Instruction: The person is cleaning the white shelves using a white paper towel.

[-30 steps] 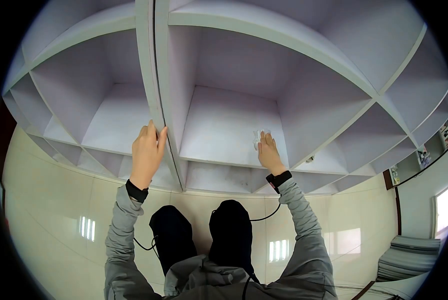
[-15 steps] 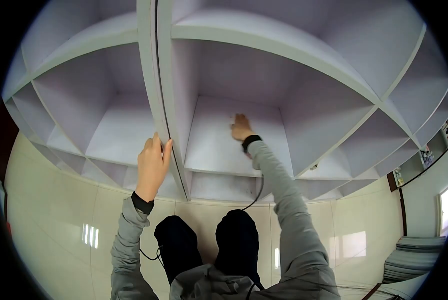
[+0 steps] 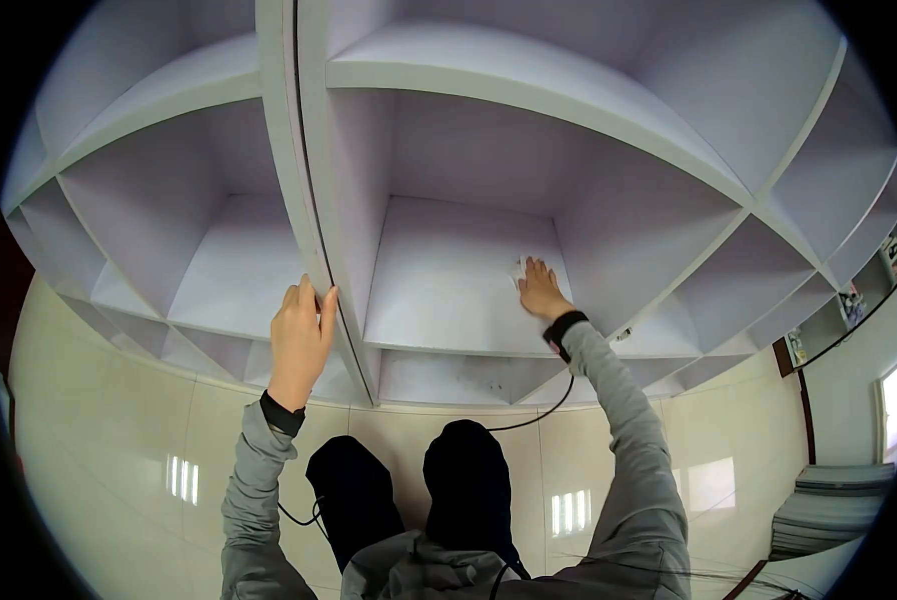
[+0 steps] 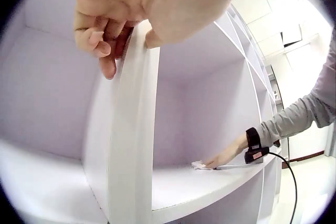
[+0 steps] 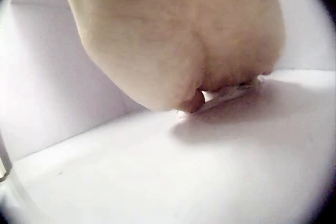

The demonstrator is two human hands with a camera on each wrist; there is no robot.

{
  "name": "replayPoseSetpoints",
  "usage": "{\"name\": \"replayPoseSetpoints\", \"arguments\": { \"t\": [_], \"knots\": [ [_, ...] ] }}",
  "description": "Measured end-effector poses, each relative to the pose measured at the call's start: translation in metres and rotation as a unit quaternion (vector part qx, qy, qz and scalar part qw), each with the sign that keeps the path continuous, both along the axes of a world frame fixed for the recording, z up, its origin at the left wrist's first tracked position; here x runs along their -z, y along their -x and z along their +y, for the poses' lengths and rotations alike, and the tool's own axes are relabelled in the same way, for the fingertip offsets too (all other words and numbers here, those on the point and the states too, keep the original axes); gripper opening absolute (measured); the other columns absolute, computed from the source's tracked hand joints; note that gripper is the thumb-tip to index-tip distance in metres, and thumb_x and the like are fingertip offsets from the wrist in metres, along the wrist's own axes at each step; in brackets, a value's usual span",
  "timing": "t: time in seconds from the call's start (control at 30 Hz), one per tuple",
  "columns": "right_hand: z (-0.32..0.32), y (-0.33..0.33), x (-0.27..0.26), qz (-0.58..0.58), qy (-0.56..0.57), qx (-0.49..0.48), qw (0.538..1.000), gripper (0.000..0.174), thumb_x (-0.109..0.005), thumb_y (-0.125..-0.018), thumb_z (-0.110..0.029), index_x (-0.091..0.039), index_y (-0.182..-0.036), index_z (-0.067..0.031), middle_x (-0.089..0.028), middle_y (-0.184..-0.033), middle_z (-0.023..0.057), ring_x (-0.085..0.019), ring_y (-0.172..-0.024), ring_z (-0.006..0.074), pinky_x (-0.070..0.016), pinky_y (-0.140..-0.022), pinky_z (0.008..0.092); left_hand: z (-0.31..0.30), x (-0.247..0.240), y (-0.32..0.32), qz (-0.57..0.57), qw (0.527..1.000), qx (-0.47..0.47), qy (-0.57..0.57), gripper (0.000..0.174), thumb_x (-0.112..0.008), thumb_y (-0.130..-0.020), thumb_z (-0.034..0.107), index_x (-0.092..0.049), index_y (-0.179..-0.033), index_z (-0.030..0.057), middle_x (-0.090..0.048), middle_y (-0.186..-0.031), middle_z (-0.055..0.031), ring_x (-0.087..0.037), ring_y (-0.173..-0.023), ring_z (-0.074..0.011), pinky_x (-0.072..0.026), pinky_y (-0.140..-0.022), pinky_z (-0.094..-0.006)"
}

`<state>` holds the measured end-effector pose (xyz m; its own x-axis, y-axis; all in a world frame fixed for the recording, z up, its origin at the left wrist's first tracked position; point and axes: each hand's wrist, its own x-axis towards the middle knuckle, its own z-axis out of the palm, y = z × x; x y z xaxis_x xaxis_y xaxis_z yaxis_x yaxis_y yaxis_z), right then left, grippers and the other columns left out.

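My left hand [image 3: 302, 345] holds the front edge of the upright divider [image 4: 134, 129], with the thumb on one side and curled fingers on the other in the left wrist view. My right hand [image 3: 544, 292] is inside the compartment right of the divider, low over the shelf board [image 3: 439, 285] near its right wall. Under its fingers is a crumpled white tissue [image 4: 198, 165], pressed to the board. In the right wrist view the thumb tip is tucked under the palm beside the tissue; the palm hides most of the fingers.
The white shelf unit has more compartments above, below and to both sides. A small object [image 3: 624, 333] sits in the compartment to the right. A cable [image 3: 539, 415] hangs from the right wrist camera. Stacked grey sheets [image 3: 834, 505] stand on the right.
My right hand swept left and deeper over the board with the tissue, then came back right. The left hand kept its hold on the divider; the head view shifted slightly.
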<state>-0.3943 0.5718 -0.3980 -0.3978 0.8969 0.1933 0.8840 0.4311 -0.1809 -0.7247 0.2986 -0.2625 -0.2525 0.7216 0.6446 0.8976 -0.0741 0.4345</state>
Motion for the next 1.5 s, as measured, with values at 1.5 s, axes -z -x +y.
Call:
{"name": "replayPoseSetpoints", "arguments": {
  "t": [1.5],
  "knots": [
    [0.085, 0.08, -0.008, -0.088, 0.08, 0.098, 0.988, 0.057, -0.028, -0.093, -0.031, -0.017, -0.14, 0.0003, -0.011, -0.148, 0.0175, -0.014, -0.135, 0.0323, -0.0079, -0.111, 0.0394, -0.005, -0.005, -0.004, 0.019, 1.0, -0.015, -0.005, 0.026, -0.053, -0.089, 0.02, -0.049, -0.095, -0.006, -0.051, -0.068, -0.0146, -0.051, -0.056, -0.0299, -0.0406, -0.049, -0.0378]
  ]
}}
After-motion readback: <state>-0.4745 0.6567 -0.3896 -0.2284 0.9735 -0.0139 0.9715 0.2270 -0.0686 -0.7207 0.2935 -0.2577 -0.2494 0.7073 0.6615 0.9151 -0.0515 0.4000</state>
